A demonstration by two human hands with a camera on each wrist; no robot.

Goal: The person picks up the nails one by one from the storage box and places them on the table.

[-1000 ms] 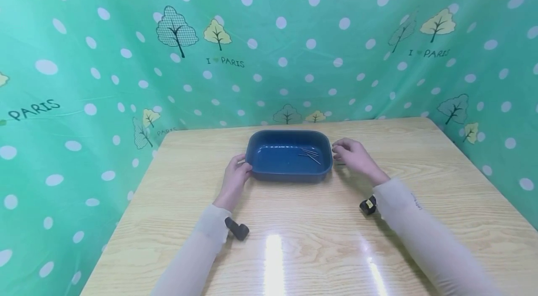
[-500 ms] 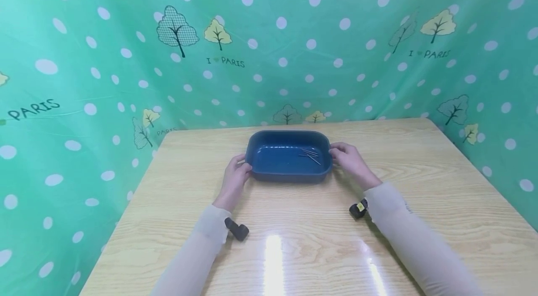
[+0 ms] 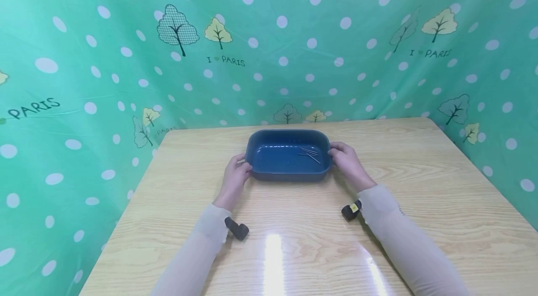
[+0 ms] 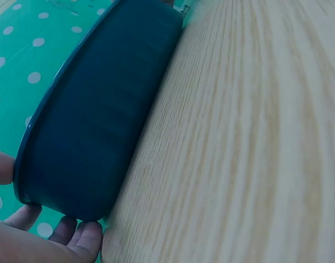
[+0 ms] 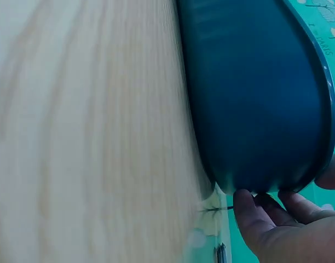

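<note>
Head view: my left hand (image 3: 233, 179) and right hand (image 3: 347, 162) grip opposite ends of the blue bin (image 3: 287, 177) on the counter (image 3: 290, 212); uneven lifting could tilt it, sliding the thin rods (image 3: 310, 154) inside

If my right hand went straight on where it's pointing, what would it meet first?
The right end of the blue bin; your right hand appears to be touching it, so there seems no gap.

Blue tub (image 4: 96, 109), left grip (image 4: 47, 245) holding it, wood-grain table (image 4: 238, 137)
</note>
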